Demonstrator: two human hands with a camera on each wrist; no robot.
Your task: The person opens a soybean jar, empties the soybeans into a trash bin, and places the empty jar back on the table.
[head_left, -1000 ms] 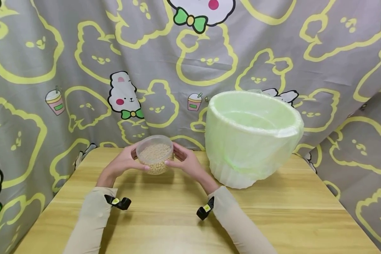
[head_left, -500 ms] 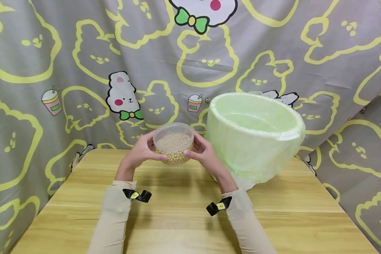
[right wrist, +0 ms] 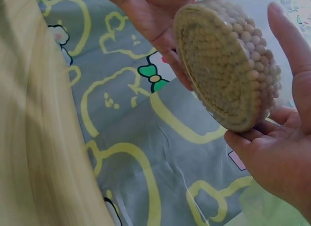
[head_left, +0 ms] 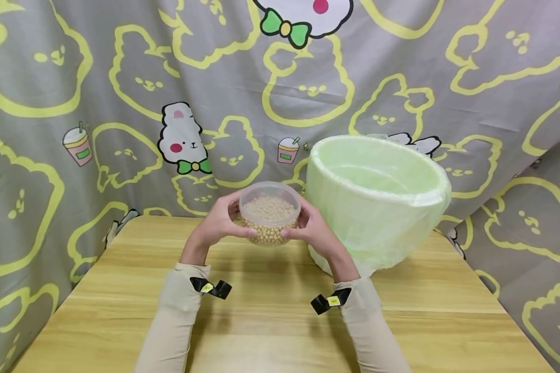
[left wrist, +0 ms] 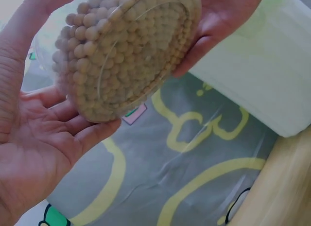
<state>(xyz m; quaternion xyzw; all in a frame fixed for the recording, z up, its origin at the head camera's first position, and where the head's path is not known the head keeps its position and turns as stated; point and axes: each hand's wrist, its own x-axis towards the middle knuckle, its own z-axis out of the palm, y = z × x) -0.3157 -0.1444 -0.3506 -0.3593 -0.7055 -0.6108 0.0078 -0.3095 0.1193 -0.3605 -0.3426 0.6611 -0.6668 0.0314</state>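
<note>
A round clear plastic tub of small beige balls is held up above the table between both hands. My left hand grips its left side, thumb across the front and fingers round the back. On the opposite side my right hand grips it the same way. From the left wrist view, the tub's underside shows, with the balls packed against the clear base. The right wrist view shows the same base, with fingers wrapped under its edge. The tub stands nearly upright, its upper part free of balls.
A large pale green bin, covered in thin plastic film, stands on the wooden table right of the tub, close to my right hand. A grey patterned curtain hangs behind the table and along its sides.
Both hands have carried the tub of balls to the right and up, nearer the green bin. Over the last half second it has shifted a little further right.
</note>
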